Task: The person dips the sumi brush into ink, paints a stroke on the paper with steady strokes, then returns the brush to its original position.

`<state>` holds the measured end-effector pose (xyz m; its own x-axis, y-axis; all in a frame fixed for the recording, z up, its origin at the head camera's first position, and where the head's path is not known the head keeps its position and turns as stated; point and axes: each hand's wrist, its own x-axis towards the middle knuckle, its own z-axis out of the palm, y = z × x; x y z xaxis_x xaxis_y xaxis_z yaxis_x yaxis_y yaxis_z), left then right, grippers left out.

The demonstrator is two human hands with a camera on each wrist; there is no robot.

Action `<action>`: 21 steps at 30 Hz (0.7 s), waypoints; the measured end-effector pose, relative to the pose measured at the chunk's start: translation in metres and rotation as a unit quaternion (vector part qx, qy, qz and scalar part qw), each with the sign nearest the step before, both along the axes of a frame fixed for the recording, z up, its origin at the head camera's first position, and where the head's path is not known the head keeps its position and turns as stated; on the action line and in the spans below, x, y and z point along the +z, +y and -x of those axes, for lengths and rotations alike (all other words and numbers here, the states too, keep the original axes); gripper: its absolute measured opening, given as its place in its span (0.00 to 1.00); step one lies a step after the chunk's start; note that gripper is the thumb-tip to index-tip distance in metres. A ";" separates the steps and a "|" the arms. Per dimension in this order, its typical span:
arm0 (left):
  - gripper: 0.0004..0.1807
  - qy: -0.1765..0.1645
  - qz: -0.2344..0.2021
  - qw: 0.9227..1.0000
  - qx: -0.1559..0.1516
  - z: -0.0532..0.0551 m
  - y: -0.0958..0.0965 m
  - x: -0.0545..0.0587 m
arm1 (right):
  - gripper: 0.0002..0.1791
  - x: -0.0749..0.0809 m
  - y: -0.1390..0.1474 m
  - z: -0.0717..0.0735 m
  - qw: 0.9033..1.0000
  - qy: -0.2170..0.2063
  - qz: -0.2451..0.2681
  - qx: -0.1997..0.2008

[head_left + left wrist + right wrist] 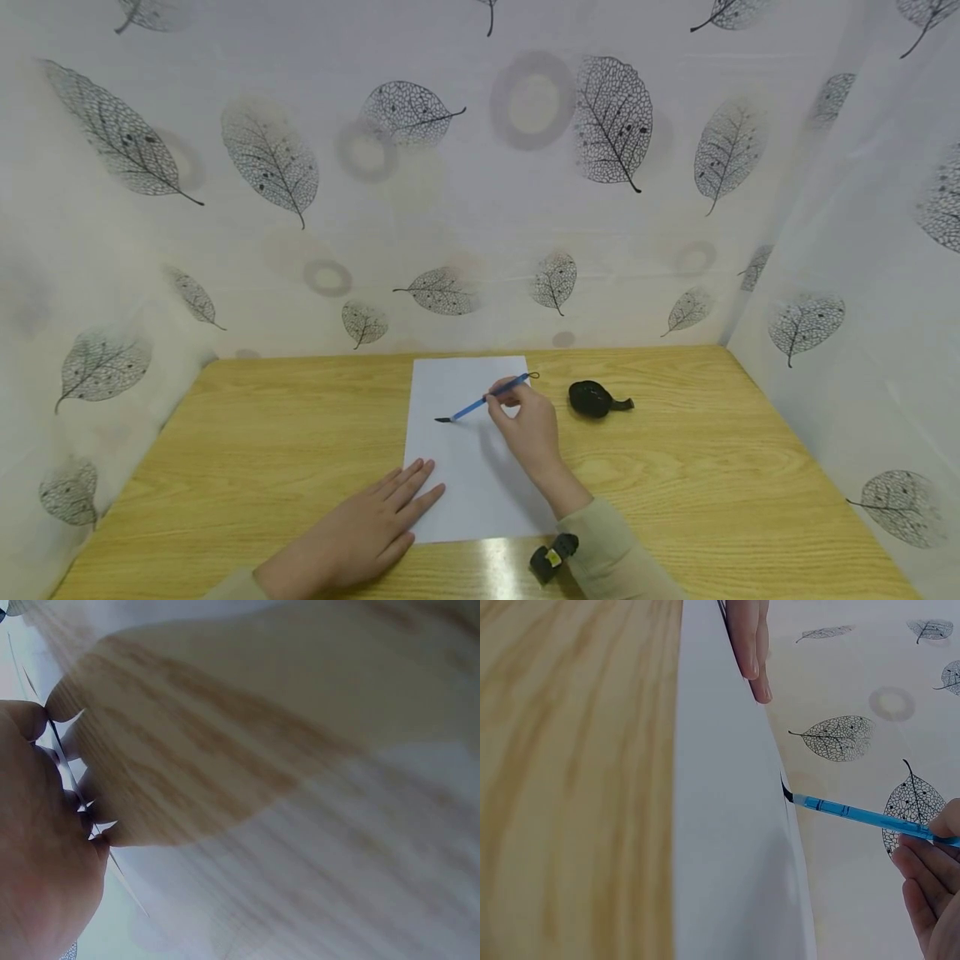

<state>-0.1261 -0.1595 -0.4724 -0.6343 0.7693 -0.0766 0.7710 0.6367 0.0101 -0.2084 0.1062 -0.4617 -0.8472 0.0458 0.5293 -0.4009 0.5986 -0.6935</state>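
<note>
A sheet of white paper (pixel 457 479) lies on the wooden table. My left hand (pixel 371 525) rests flat near its left edge, fingers straight, fingertips on the sheet; in the left wrist view this hand (pixel 45 847) shows at the left side. Between thumb and fingers my right hand (pixel 534 429) pinches a blue writing brush (pixel 470 408) by the upper part of its handle. The brush slants down leftward, and its dark tip is right at the upper middle of the paper. The right wrist view shows the brush (pixel 859 814) with its black bristles slightly bent. No strokes show on the paper.
To the right of the paper sits a glossy black dish (pixel 590 400) with a short handle. A black strapped device (pixel 553 558) is at the right sleeve's cuff. White cloth (pixel 480 208) with leaf prints walls the table (pixel 675 483) at the back and both sides.
</note>
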 end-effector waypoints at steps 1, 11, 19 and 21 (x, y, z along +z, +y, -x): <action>0.33 0.001 -0.001 1.000 -0.001 0.000 0.000 0.000 | 0.03 0.000 0.000 0.000 1.000 0.002 -0.002 -0.001; 0.33 -0.009 0.002 1.000 0.004 0.001 0.001 -0.001 | 0.03 0.001 0.003 -0.001 1.000 0.017 -0.010 -0.006; 0.33 -0.021 0.001 1.000 0.007 0.001 0.001 0.002 | 0.04 0.000 0.007 0.001 1.000 0.027 -0.009 -0.014; 0.33 -0.015 0.002 1.000 0.004 0.001 0.001 0.002 | 0.04 0.000 0.008 0.001 1.000 0.026 -0.004 -0.015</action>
<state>-0.1266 -0.1590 -0.4708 -0.6381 0.7637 -0.0979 0.7651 0.6432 0.0308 -0.2094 0.1145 -0.4616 -0.8172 0.0662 0.5726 -0.4177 0.6166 -0.6674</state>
